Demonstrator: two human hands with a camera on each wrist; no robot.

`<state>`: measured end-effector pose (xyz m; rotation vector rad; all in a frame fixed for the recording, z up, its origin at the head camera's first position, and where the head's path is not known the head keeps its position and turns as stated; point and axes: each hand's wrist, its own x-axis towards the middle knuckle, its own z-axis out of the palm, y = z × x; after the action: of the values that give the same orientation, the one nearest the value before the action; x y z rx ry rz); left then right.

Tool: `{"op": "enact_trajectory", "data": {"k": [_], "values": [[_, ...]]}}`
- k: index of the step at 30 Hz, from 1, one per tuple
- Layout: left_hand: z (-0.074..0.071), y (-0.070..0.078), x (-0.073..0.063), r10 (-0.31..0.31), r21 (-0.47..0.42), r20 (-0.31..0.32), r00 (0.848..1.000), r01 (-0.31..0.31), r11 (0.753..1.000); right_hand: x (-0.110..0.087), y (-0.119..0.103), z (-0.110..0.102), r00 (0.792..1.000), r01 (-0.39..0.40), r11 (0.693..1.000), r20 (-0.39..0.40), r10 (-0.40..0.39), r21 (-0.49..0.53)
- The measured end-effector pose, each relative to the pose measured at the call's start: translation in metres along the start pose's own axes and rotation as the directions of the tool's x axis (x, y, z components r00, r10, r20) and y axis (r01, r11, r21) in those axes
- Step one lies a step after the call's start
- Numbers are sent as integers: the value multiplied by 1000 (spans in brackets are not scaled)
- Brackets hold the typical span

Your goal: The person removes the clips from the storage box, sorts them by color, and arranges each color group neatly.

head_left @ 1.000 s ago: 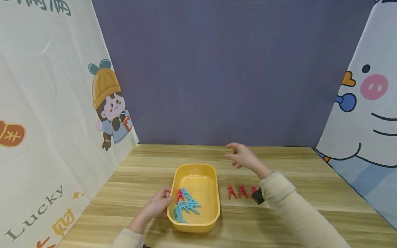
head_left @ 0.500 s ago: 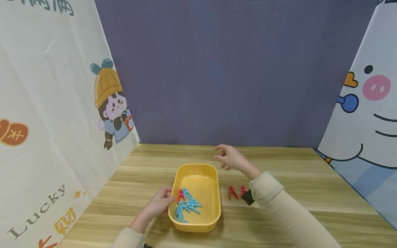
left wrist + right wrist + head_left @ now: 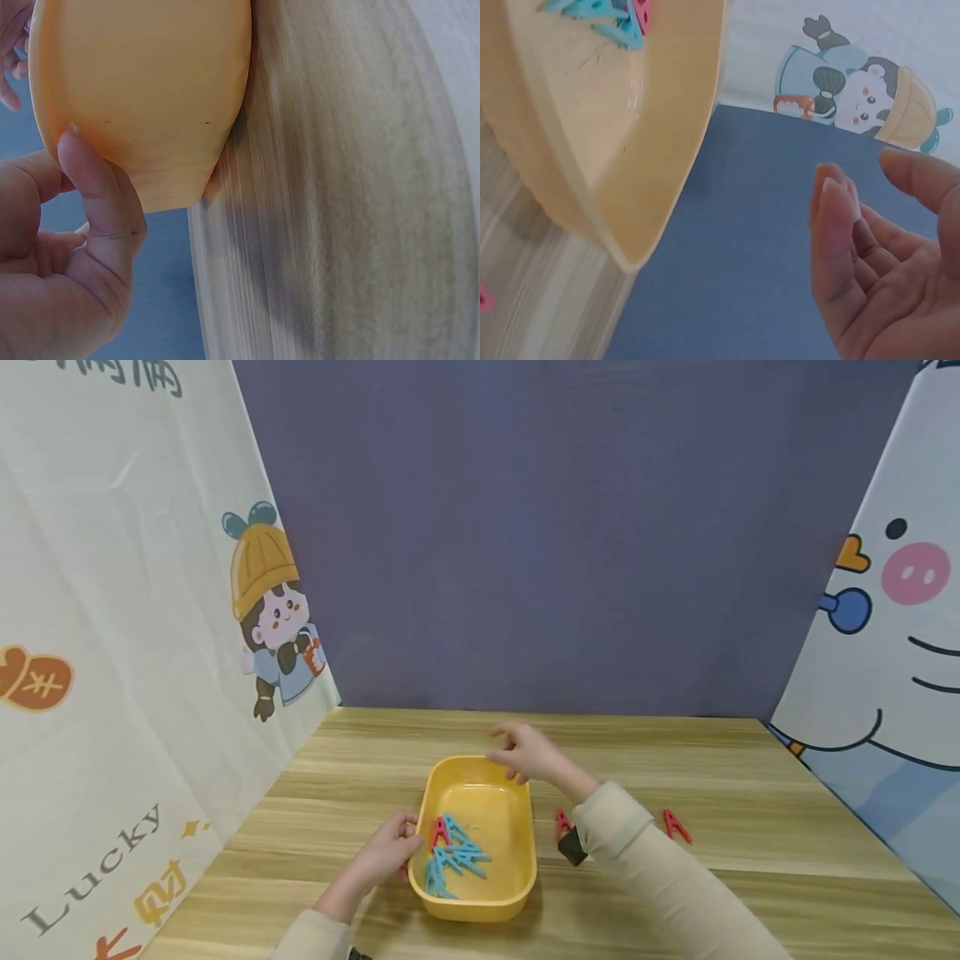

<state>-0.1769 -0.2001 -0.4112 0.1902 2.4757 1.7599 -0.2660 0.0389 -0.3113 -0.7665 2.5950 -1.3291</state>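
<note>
A yellow plastic basin (image 3: 495, 912) stands on the table. At its left side my left hand (image 3: 386, 852) pinches the rim between thumb and fingers; the left wrist view shows the fingers against the outer wall (image 3: 165, 75). Several light blue clothespins (image 3: 444, 860) lie in a heap inside, in the near left part, with one red clothespin (image 3: 439, 832) among them. My right hand (image 3: 528, 753) hovers around the far right corner of the basin. In the right wrist view its thumb and fingers (image 3: 832, 232) are apart, with nothing between them.
Right of the basin lie a red clothespin (image 3: 564, 821) beside a black wrist camera (image 3: 572, 847) and another red clothespin (image 3: 677, 825) beyond the sleeve (image 3: 645, 860). The right forearm hides the table between them. A dark blue cloth (image 3: 510, 535) rises behind the wooden table (image 3: 360, 752).
My right hand has moved left and slightly nearer, from beyond the red clothespins to the basin's far right corner. Its forearm now covers different clothespins. The left hand keeps its hold on the rim.
</note>
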Motion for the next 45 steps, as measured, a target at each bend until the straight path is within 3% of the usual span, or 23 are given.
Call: {"op": "enact_trajectory", "data": {"k": [16, 35, 45], "values": [[0, 1, 0, 8, -6, 11, 1000, -8, 1000, 8, -1, 37, 994, -16, 999, 109, 11, 51], [-1, 1, 1, 26, 19, 22, 999, -26, 999, 19, 0, 74, 979, -72, 997, 192, 64, 34], [-1, -3, 1, 47, -1, 49, 998, -47, 999, 20, 4, 92, 955, -134, 991, 267, 130, -5]]}}
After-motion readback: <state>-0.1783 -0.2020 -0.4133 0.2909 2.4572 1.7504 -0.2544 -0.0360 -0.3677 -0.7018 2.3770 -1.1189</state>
